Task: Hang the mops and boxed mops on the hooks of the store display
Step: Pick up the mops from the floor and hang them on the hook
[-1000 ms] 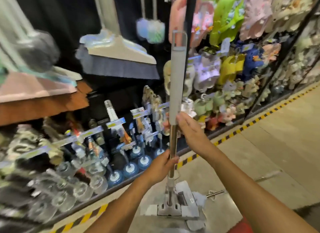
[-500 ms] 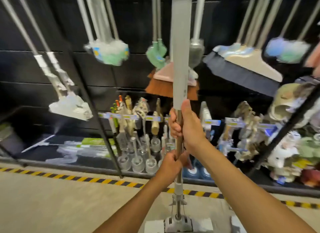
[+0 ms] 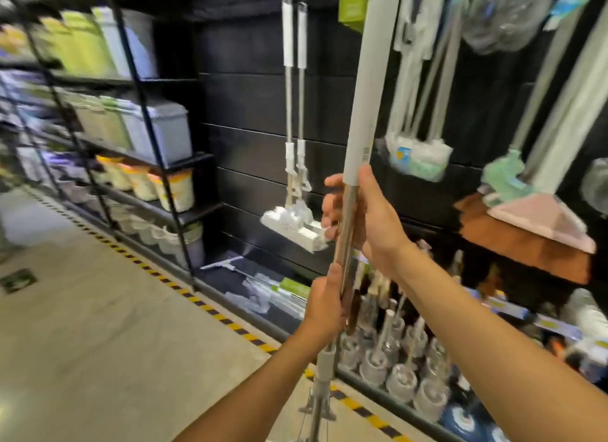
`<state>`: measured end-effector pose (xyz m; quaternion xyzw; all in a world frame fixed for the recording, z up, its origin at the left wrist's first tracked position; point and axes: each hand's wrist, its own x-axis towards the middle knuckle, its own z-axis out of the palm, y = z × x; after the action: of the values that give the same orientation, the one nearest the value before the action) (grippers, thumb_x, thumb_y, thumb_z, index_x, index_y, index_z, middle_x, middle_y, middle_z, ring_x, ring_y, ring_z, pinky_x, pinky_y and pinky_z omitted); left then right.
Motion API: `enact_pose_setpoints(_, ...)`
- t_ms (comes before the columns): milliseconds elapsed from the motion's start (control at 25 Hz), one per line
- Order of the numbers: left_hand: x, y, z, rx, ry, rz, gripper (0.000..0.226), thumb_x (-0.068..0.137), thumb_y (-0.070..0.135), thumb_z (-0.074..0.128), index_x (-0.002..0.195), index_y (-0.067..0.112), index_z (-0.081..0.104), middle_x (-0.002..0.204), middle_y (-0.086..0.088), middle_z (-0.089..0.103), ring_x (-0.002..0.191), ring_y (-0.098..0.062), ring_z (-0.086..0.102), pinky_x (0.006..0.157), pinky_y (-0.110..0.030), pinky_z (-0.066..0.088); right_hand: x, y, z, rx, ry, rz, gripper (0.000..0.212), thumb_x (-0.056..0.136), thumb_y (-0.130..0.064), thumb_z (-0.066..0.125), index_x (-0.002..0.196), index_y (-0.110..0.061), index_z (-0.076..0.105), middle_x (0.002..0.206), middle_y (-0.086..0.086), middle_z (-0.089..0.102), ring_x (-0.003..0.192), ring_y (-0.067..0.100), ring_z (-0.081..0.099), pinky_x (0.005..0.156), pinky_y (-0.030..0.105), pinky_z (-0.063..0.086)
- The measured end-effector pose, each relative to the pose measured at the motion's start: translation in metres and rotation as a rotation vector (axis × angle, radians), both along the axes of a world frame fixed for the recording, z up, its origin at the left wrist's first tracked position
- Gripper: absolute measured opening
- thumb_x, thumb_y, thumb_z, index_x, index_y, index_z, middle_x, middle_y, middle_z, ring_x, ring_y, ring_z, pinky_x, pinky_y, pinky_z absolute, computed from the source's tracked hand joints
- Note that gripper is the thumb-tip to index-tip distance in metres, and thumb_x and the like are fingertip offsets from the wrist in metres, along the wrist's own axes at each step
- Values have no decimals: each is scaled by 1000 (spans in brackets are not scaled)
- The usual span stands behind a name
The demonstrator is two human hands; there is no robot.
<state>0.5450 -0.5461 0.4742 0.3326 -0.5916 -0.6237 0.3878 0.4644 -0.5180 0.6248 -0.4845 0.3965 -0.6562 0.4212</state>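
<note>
Both hands are gripping one mop (image 3: 360,122): left hand (image 3: 325,305) is wrapping round the metal shaft lower down, right hand (image 3: 368,221) is curling round it higher, just under the grey sleeve. Mop's standing nearly upright in front of the black slat wall (image 3: 243,112), top end running out of view, so can't tell if it's on a hook. Two white flat mops (image 3: 292,112) are hanging just left of it. Pink & brown broom (image 3: 539,224) is hanging to the right.

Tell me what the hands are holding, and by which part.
Both hold one mop by its metal shaft: the right hand just below the grey sleeve, the left hand lower down.
</note>
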Motion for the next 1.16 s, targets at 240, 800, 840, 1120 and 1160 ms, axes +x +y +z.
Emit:
enact_pose_setpoints(240,62,-113,15,20,95,66,74,78,89,42,53,19,42,42,3,34,34,-11,29,38,-20,25,52,-118,73,-180,72,21,50,109,-49,32,123,-11,61,83,3,64,72,18,62,73,38,57)
enact_pose_setpoints(800,47,-415,123,-381,10,84,24,110,18,47,120,2,62,102,-24,69,85,-40,72,80,-42,65,15,-415,91,-154,114,98,43,107,-51,37,112,-14,58,75,-2,57,65,10,55,67,28,51)
enact_pose_setpoints(840,41,-431,126,-388,3,84,24,110,17,47,119,2,63,105,-30,68,89,-41,73,80,-38,65,8,-428,91,-141,117,80,43,107,-50,37,113,-14,58,76,-2,58,66,10,56,68,28,52)
enact_pose_setpoints(1120,-10,-541,140,-410,5,-47,23,111,19,45,114,11,66,96,-8,75,82,-29,75,84,-46,65,-45,-527,104,-98,168,-30,41,107,-50,39,113,-14,56,76,0,59,68,13,57,68,31,54)
enact_pose_setpoints(1160,-18,-557,142,-419,16,-71,23,111,20,45,112,13,67,96,-7,75,82,-29,75,84,-46,65,-52,-541,107,-95,169,-47,41,106,-50,39,113,-14,57,75,0,60,68,13,57,68,31,54)
